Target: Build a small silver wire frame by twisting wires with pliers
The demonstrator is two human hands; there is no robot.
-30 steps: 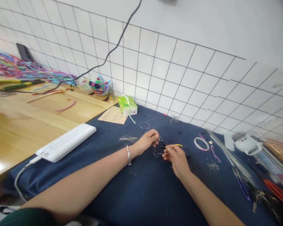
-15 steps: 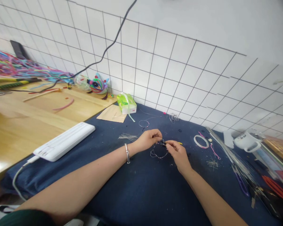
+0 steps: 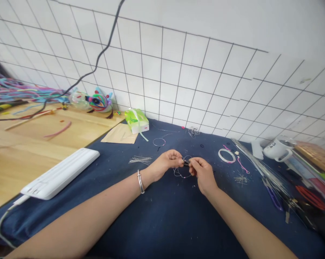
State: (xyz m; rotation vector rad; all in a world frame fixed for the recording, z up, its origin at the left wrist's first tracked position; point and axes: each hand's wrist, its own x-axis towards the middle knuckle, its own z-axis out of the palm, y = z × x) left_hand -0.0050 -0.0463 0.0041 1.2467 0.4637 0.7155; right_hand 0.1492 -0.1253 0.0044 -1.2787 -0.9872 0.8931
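Note:
My left hand (image 3: 168, 162) and my right hand (image 3: 204, 173) meet over the dark blue cloth, thumbs and fingers pinched close together. Between the fingertips is a small black piece (image 3: 186, 163), too small to name. Both hands seem to touch it. A thin wire loop (image 3: 181, 176) with a few tiny pinkish spots hangs below the fingers, and part of it arcs above them. Exactly where the wire passes through each pinch is hidden. Left of the hands lies a bundle of short thin wires (image 3: 140, 159); behind them rests another thin wire ring (image 3: 159, 142).
On the left are a white power bank (image 3: 61, 172) with a cable, a paper envelope (image 3: 120, 133) and a green tissue pack (image 3: 136, 120). To the right lie a white coil (image 3: 226, 155), long wires (image 3: 259, 169), purple-handled tool (image 3: 272, 196) and white mug (image 3: 278, 150).
My left fingers have come down to the black piece beside my right fingertips. A yellow tip seen behind my right hand no longer shows. The whole view has shifted slightly.

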